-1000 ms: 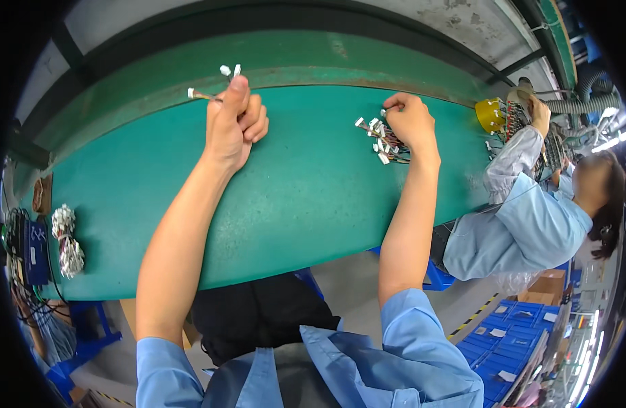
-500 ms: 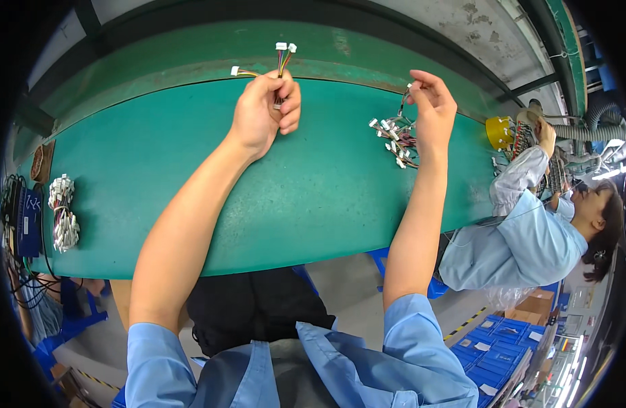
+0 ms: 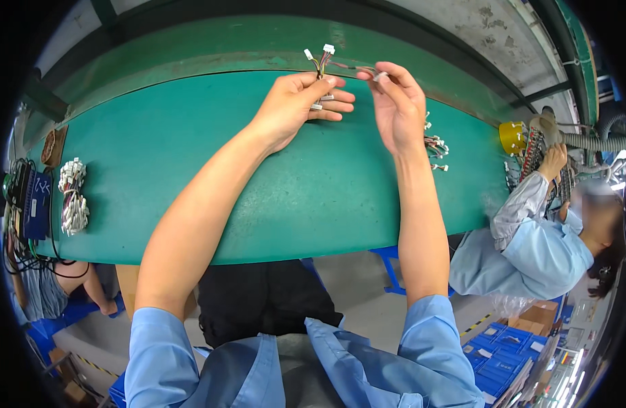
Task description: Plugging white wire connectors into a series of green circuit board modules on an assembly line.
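Between thumb and forefinger, my left hand pinches a few short wire harnesses with white connectors; its other fingers spread to the right. Some connectors stick up above the thumb, others show below it against the fingers. Close by on the right, my right hand pinches the white connector end of another wire harness, whose dark wires stretch across to the left hand's bunch. Partly hidden behind my right hand and wrist, a loose pile of wire harnesses lies on the green table.
At the table's left lies a tied bundle of wire harnesses, near a blue box with black cables. A co-worker in light blue works at the right, by a yellow round container. Blue crates stand low at the right.
My right hand has moved left from the pile, bringing a wire harness to the left hand. My left hand has shifted right, and its fingers have opened out around the pinched bunch.
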Demonstrator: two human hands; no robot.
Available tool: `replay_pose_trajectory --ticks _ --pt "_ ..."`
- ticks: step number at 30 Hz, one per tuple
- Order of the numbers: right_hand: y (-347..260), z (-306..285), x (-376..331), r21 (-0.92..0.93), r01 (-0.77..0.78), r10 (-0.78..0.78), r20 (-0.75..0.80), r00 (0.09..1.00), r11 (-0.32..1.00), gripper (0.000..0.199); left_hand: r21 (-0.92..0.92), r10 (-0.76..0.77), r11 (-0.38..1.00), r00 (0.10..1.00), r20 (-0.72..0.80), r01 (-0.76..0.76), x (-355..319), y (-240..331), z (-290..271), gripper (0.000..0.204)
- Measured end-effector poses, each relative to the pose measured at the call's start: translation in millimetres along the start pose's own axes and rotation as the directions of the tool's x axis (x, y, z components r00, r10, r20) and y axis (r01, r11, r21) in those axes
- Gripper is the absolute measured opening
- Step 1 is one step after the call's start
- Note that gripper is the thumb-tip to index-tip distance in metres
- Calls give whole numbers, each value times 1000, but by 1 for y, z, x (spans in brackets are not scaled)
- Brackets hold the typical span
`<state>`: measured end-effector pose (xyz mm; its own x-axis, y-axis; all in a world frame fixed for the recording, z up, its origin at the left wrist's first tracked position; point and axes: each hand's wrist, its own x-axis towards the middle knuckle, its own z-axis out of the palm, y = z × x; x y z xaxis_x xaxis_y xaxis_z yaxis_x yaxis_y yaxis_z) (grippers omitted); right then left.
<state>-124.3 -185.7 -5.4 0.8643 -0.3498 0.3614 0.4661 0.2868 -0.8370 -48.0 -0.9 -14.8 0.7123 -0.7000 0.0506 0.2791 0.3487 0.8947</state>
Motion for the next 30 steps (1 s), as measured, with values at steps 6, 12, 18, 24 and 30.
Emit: replay_pose_trajectory --ticks 6,12,18,24,30 --pt "16 10 -8 -324 76 -51 83 995 943 19 -25 5 1000 998 -64 -7 -1 -4 7 33" --pt "28 22 -10 -514 205 -141 162 977 833 18 -58 81 995 994 -77 -85 8 -16 -2 29" --pt "27 19 -9 -563 121 -56 132 990 818 15 24 40 999 996 -81 -38 6 -11 0 33" --pt "30 21 -11 -673 154 -77 142 987 724 15 81 102 992 990 -96 -94 1 -10 10 27" --pt "32 16 -9 -657 44 -47 13 999 753 17 117 77 990 997 18 -79 -1 -9 1 29"
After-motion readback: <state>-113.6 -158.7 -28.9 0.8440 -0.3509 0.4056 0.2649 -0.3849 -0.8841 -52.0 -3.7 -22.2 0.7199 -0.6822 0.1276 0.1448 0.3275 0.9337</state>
